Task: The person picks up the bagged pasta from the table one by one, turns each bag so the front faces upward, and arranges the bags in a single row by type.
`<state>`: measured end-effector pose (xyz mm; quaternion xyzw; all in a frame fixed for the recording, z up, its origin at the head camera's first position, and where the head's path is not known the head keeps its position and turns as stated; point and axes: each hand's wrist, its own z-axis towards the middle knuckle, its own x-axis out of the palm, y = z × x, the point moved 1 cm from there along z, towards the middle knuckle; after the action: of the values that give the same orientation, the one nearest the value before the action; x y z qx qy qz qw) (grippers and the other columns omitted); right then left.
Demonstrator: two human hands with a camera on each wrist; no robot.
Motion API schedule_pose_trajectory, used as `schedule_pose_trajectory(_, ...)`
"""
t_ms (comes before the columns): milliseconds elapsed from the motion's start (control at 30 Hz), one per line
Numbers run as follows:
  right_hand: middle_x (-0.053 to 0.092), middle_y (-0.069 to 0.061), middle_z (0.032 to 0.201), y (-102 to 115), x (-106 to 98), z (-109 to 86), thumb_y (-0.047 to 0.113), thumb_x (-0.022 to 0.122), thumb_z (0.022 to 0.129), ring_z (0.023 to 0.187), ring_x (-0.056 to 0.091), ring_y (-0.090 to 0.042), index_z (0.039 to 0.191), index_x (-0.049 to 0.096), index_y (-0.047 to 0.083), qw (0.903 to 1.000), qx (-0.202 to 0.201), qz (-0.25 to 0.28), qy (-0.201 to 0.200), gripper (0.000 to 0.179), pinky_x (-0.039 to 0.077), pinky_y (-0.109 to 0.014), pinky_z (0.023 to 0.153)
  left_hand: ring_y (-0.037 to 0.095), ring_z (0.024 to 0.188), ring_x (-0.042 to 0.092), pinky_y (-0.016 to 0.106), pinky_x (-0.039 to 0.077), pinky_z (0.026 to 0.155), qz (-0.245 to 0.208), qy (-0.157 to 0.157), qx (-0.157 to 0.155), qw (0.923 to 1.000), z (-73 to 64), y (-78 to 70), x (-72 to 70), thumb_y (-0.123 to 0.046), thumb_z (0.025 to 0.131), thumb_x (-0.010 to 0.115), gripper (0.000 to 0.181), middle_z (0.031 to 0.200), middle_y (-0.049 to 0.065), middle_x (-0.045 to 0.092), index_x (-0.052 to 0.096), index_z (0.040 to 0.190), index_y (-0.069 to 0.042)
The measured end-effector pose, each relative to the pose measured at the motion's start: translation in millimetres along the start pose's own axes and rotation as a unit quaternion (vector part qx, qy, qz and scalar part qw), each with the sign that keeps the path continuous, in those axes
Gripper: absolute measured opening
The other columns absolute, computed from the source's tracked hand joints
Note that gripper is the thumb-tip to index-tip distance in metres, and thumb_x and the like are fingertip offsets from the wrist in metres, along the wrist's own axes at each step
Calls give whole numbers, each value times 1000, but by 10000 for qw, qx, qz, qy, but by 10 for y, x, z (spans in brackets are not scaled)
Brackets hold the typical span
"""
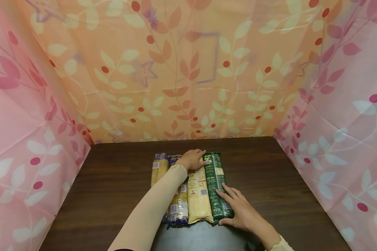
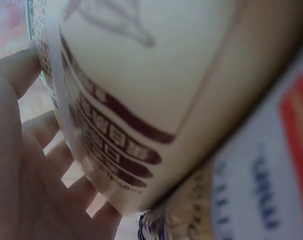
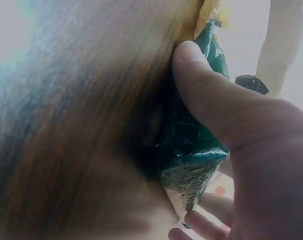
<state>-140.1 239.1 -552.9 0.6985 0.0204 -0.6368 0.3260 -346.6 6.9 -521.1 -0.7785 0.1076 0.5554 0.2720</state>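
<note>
Several long packs of dry pasta or noodles lie side by side on the table in the head view. From left to right come a clear yellow pack [image 1: 159, 167], a blue-and-yellow pack [image 1: 178, 205], a cream pack [image 1: 198, 198] and a green pack [image 1: 214, 179]. My left hand [image 1: 191, 159] rests on the far end of the cream pack, its fingertips reaching the green one. In the left wrist view its fingers lie along the cream pack's edge. My right hand [image 1: 242, 209] touches the green pack's right side, thumb at the near corner, fingers spread.
The packs lie on a dark brown wooden table [image 1: 119, 181]. An orange leaf-patterned curtain [image 1: 182, 69] hangs behind it, with pink patterned curtains [image 1: 19, 122] on both sides. A grey sheen shows on the tabletop near the front.
</note>
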Motion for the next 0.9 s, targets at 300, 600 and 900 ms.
schedule_pose_trajectory(300,27,-17,175,2,-26,7,58,88,84,153,35,-46,168,40,19,9996,-43,277,36,105,54,-62,101,31,162,27,51,19,133,-80,-42,-184,9998,73,6,45,-62,109,49,72,175,3,32,36,170,-26)
schedule_pose_trajectory(600,30,-18,174,28,-27,20,47,91,87,152,38,-45,167,43,15,9998,3,180,10,99,56,-59,101,29,162,27,50,16,133,-73,-12,-309,9995,121,-3,64,-62,109,51,69,175,1,32,39,168,-29)
schedule_pose_trajectory(900,30,-21,173,69,-46,34,36,94,86,150,40,-45,166,43,10,9999,100,88,74,98,57,-56,99,29,164,24,48,14,134,213,-34,-353,9991,99,-57,81,-63,110,46,72,177,2,28,35,170,-24)
